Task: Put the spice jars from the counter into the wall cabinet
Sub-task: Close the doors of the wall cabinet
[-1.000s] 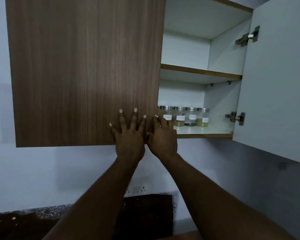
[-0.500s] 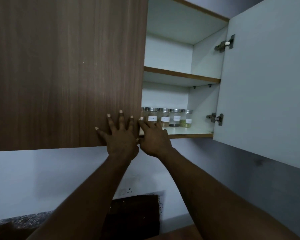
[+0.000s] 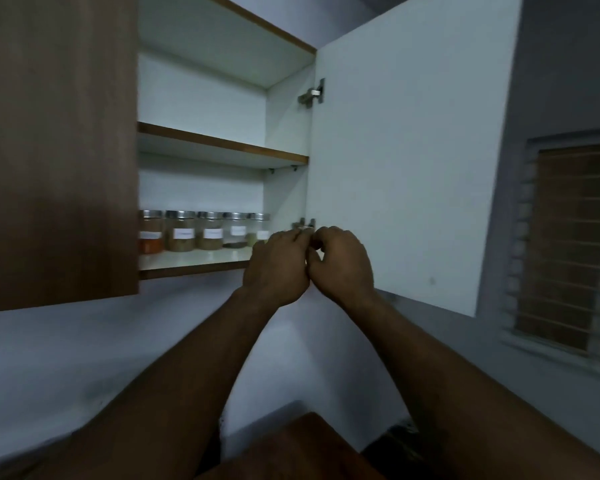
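Several glass spice jars with metal lids and white labels stand in a row on the lower shelf of the wall cabinet. My left hand and my right hand are raised side by side, touching each other, just below the lower hinge of the open right door. The fingers of both hands are curled in, and I see nothing held in them. My left hand hides the rightmost end of the jar row.
The brown wooden left door is closed and covers the cabinet's left half. The upper shelf holds nothing that I can see. A barred window is on the right wall.
Both hands have left the lower edge of the brown left door and moved right to the open door's lower hinge. Their fingers went from spread flat to curled. The view has turned right.
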`<state>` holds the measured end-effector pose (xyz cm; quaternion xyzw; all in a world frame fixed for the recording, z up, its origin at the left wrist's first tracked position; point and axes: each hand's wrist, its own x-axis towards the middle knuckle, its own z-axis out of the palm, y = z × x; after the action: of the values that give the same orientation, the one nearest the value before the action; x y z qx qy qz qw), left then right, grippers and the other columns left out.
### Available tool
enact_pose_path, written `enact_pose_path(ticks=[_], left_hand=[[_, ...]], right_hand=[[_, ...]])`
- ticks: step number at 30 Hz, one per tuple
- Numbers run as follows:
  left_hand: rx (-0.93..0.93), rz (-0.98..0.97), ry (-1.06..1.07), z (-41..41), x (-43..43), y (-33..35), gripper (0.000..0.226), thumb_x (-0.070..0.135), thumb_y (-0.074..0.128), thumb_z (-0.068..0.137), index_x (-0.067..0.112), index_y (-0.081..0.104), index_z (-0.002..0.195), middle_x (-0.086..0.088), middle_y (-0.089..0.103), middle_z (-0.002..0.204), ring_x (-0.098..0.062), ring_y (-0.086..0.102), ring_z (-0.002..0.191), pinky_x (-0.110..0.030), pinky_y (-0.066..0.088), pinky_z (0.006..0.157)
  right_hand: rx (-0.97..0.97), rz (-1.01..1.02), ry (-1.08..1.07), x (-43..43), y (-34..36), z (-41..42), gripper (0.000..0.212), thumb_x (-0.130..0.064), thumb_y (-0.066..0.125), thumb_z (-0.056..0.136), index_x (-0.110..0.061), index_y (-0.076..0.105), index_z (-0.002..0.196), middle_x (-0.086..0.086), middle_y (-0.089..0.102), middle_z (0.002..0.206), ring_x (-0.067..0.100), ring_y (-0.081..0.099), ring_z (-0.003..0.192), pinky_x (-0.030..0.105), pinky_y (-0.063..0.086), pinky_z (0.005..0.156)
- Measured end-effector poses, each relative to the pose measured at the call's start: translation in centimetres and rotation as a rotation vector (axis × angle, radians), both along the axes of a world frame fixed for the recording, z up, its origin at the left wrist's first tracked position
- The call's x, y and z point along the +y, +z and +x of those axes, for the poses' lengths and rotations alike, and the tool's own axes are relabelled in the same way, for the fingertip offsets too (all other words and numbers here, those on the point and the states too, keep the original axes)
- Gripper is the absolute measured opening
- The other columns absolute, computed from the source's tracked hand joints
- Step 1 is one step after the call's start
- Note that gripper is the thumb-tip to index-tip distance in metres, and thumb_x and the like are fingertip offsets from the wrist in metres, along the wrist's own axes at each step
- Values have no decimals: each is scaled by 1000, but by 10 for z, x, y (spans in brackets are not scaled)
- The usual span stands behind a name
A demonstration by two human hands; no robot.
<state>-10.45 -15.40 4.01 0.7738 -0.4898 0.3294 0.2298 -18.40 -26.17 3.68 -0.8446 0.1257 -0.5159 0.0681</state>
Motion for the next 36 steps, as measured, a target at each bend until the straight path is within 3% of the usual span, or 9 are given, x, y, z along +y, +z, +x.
enact_pose_path(ticks=[8,13,17,20,25,29,31,36], left_hand=[[-110,78,-230,-101,-128,8,76,16,61,87,27,30,155,5,43,154,-25,46,135,-46,44,104],[-274,110,-250,-138,-177,9,80,19,65,89,31,27,158,-2,32,162,-29,41,138,-47,45,103],[-333,77,-272,-154,-193,7,72,21,66,88,35,38,153,-4,28,164,-33,38,140,-49,46,102],[-367,-16,-299,-157,-195,8,55,27,60,92,33,51,146,-5,35,161,-33,40,138,-48,48,100],[-423,-130,-328,-143,-178,12,45,39,45,100,35,55,144,-5,34,161,-31,39,138,-44,50,95],[-447,-194,-358,-125,-152,12,46,40,42,102,35,50,147,-6,28,164,-31,36,141,-44,50,96],[-430,-249,-391,-115,-136,10,45,41,41,105,35,49,148,-7,27,163,-29,37,141,-42,49,96],[-284,-343,-478,-89,-88,4,45,44,38,107,39,44,151,-4,25,164,-25,41,142,-44,54,95]], right_hand=[[-217,22,-334,-102,-11,-118,9,-19,59,88,-21,64,96,-5,66,98,19,56,96,39,51,76],[-276,177,-454,-142,-15,-163,38,-26,65,86,-15,54,121,3,56,122,23,53,111,40,53,82],[-179,403,-293,-159,-24,-178,46,-25,68,93,-18,50,135,4,64,130,25,65,113,44,58,92],[-254,415,-281,-165,-28,-182,36,-29,64,97,-19,56,131,2,70,121,22,69,102,41,60,85],[-406,319,-235,-157,-27,-176,18,-32,68,93,-18,64,105,-4,71,90,9,67,79,20,51,67],[-452,200,-52,-133,-30,-169,25,-43,66,90,-17,64,91,-14,64,77,1,64,71,12,51,62],[-448,141,36,-119,-29,-166,30,-45,65,91,-15,63,87,-13,63,74,3,64,70,12,49,59],[-409,15,198,-76,-25,-145,19,-28,68,93,-13,63,83,-7,62,70,7,61,63,19,47,56]])
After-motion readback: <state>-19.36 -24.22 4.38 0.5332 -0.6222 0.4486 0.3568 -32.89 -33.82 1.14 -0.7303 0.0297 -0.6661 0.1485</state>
